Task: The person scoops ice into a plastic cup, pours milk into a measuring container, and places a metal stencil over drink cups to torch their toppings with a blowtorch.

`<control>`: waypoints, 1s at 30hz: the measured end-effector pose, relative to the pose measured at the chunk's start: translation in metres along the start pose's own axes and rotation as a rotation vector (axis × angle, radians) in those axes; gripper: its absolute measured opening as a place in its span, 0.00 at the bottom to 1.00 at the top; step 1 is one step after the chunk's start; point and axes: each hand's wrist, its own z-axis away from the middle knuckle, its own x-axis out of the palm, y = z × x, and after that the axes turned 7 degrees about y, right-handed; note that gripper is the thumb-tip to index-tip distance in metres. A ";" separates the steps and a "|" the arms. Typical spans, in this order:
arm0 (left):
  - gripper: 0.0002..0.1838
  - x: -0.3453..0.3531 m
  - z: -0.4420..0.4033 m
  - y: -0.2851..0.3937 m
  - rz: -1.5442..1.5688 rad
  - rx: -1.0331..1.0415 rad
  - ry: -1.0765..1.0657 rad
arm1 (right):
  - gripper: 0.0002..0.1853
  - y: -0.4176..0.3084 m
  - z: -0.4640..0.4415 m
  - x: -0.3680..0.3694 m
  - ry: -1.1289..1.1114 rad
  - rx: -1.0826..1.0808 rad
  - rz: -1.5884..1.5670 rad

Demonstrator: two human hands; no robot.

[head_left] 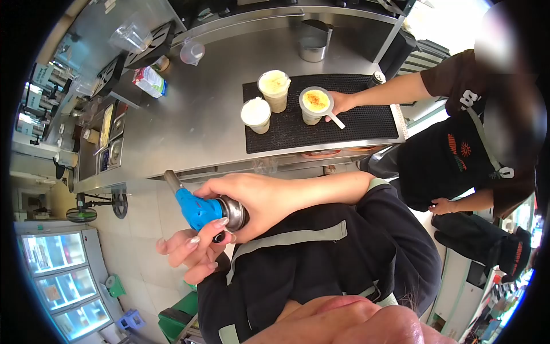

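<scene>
A blue kitchen blowtorch [197,212] with a metal nozzle is in front of my chest, its nozzle pointing up and left. My right hand [260,198] is wrapped round its metal canister end. Fingers of my left hand [192,252] pinch near the black knob at its base. No flame shows. On the black bar mat [355,117] stand two cups with pale tops, a taller cup [275,92] and a shorter cup [256,116]. Beside them, a co-worker's hand [342,104] holds a cup [312,119] under a ring with a handle [337,120]; its yellow top has browned patches.
The steel counter [200,109] carries a metal pitcher [313,47], a clear measuring jug [192,52] and a carton [150,82]. Food pans [115,149] are set in at left. The co-worker [458,143] stands close on the right. A fan [86,213] and a glass-door fridge [60,275] are at left.
</scene>
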 end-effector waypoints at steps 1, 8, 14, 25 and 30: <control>0.22 -0.007 0.001 -0.002 -0.049 0.004 -0.029 | 0.45 0.000 -0.001 0.001 0.006 -0.048 0.041; 0.22 -0.031 0.006 -0.019 -0.098 -0.080 -0.067 | 0.32 0.037 0.068 -0.026 0.112 0.351 -0.149; 0.23 -0.023 0.010 -0.020 -0.090 -0.138 -0.113 | 0.20 0.134 0.178 -0.113 1.252 0.685 0.794; 0.27 -0.005 0.019 -0.017 -0.024 -0.166 -0.125 | 0.23 0.153 0.164 -0.155 0.772 0.766 1.334; 0.27 -0.005 0.018 -0.012 0.009 -0.172 -0.106 | 0.20 0.127 0.150 -0.156 0.510 0.908 1.603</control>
